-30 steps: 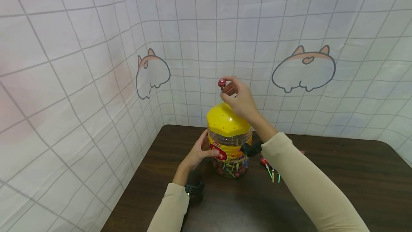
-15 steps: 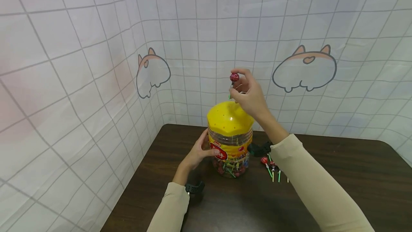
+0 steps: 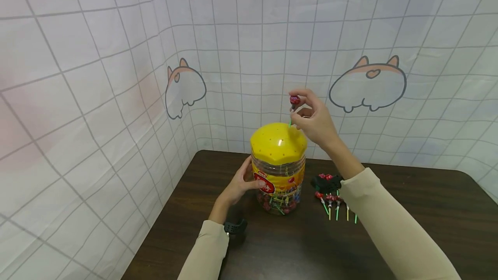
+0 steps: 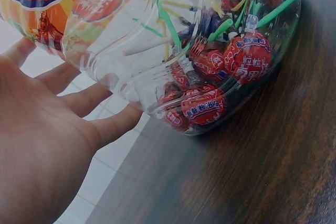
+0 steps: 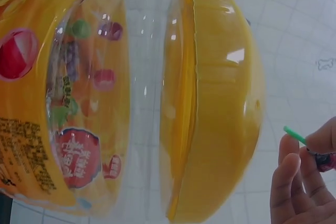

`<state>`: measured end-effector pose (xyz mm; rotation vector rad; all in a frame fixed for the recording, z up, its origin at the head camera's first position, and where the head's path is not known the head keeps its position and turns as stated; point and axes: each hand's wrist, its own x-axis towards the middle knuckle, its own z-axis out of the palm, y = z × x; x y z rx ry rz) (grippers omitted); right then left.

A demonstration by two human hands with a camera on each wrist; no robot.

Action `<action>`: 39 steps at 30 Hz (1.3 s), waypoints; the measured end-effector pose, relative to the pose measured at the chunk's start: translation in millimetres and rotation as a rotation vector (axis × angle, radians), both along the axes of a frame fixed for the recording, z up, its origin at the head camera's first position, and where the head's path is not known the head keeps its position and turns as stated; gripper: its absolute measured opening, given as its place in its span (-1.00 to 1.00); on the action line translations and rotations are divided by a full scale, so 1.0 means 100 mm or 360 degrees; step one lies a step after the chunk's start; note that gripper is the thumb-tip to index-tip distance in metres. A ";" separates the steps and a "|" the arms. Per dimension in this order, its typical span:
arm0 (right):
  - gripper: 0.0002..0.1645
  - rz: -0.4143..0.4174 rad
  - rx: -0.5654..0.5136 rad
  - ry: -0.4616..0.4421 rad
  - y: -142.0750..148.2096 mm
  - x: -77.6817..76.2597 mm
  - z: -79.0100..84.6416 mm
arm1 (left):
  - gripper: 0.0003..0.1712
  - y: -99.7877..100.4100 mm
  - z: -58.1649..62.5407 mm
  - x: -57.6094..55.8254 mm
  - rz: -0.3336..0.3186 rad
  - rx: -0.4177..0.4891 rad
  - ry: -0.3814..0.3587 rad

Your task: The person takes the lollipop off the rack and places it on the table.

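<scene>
A clear plastic candy jar (image 3: pixel 278 185) with a yellow-orange label and a domed yellow lid (image 3: pixel 278 144) stands upright on the table. My left hand (image 3: pixel 238 187) holds its left side, thumb across the front. Lollipops in red wrappers (image 4: pixel 249 56) lie inside, near the jar's bottom. Above the lid's right edge, my right hand (image 3: pixel 314 120) pinches a lollipop (image 3: pixel 295 100), its dark red head up and its green stick (image 5: pixel 294 135) pointing down. Small holes dot the lid. The lower tip of the stick is close to the lid; touching or apart, I cannot tell.
Several lollipops (image 3: pixel 330 198) lie on the dark wood table (image 3: pixel 295 249) to the jar's right, partly hidden by the right wrist strap (image 3: pixel 324 183) and sleeve. A white grid-patterned cloth (image 3: pixel 249 55) hangs behind and to the left.
My right hand has moved to the right with the lollipop, from above the lid's middle to its right edge. More lollipops on the table have come into view. The left hand stays on the jar.
</scene>
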<state>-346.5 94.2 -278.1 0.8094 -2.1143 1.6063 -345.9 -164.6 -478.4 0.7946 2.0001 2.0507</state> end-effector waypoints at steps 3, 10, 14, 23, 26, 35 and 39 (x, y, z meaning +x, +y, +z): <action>-0.38 -0.0005 0.0009 -0.0010 0.05 0.03 -0.01 | 0.10 0.00 0.00 0.00 -0.0001 0.0000 0.0001; -0.37 -0.0053 0.0032 0.0009 0.18 0.02 -0.06 | 0.09 0.00 0.00 -0.01 -0.0005 0.0001 0.0007; -0.37 -0.0079 0.0048 0.0015 0.26 0.05 -0.08 | 0.08 0.00 0.00 0.00 -0.0001 -0.0003 0.0013; -0.40 -0.0095 0.0058 -0.0004 0.49 0.08 -0.17 | 0.10 0.00 0.01 0.01 0.0008 -0.0005 0.0002; -0.40 -0.0095 0.0072 -0.0026 0.57 0.09 -0.21 | 0.13 0.01 0.01 0.01 0.0006 -0.0001 0.0001; -0.40 -0.0115 0.0141 -0.0084 0.79 0.14 -0.34 | 0.12 0.01 0.00 0.01 0.0009 -0.0006 0.0018; -0.41 -0.0102 0.0149 -0.0104 0.87 0.14 -0.43 | 0.12 0.01 0.01 0.01 0.0006 -0.0003 0.0008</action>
